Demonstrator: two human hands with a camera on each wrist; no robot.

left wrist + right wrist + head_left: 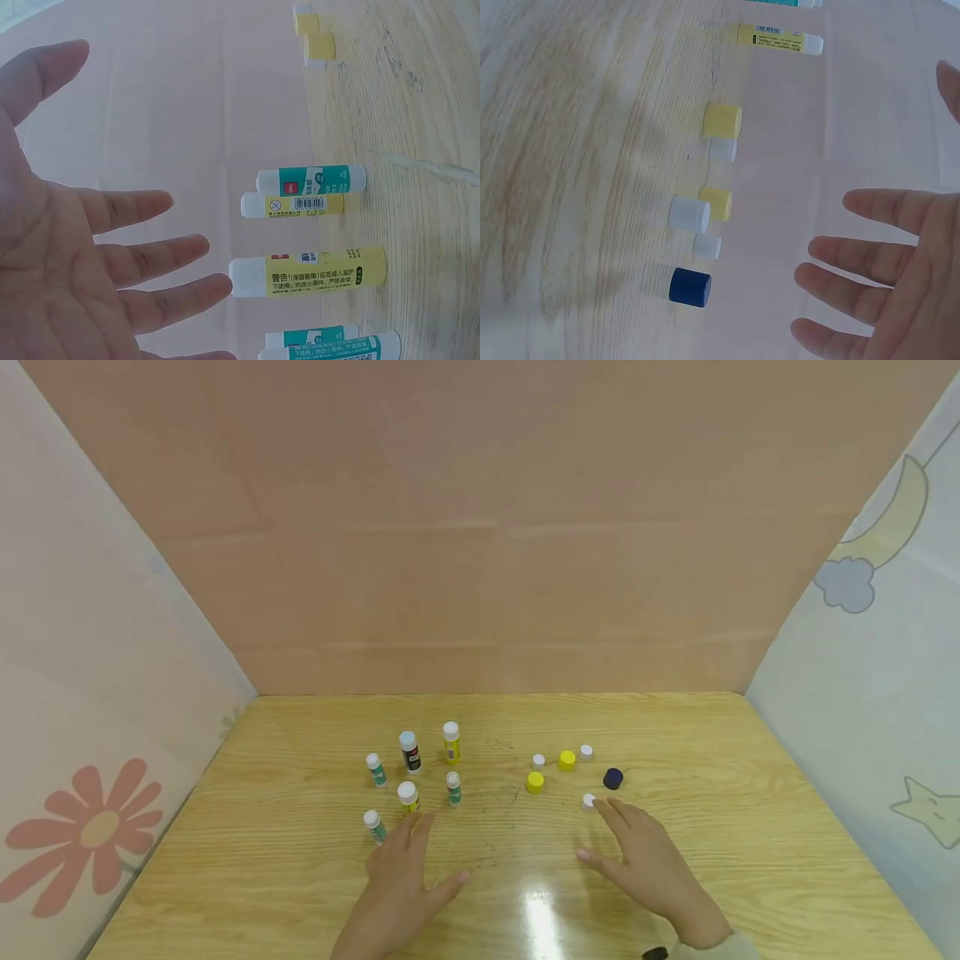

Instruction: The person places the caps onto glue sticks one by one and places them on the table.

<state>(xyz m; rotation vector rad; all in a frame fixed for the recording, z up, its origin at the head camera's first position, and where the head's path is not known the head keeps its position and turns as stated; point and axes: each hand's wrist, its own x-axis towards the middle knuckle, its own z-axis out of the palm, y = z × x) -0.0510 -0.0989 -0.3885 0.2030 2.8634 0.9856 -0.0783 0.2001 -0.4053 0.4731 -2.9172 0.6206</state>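
Note:
My left hand hovers with spread fingers beside a group of standing glue sticks. Nearest it are a yellow glue stick and a green glue stick, both with white tops. Another green glue stick stands farther right. In the left wrist view the fingers hold nothing. My right hand, its fingers apart and holding nothing, is over the table near a white cap. A dark blue cap and a yellow cap sit beyond it.
Behind stand a black glue stick, a second yellow glue stick and a third green glue stick. Another yellow cap lies between two small white caps. Fabric walls enclose the wooden table at back and sides.

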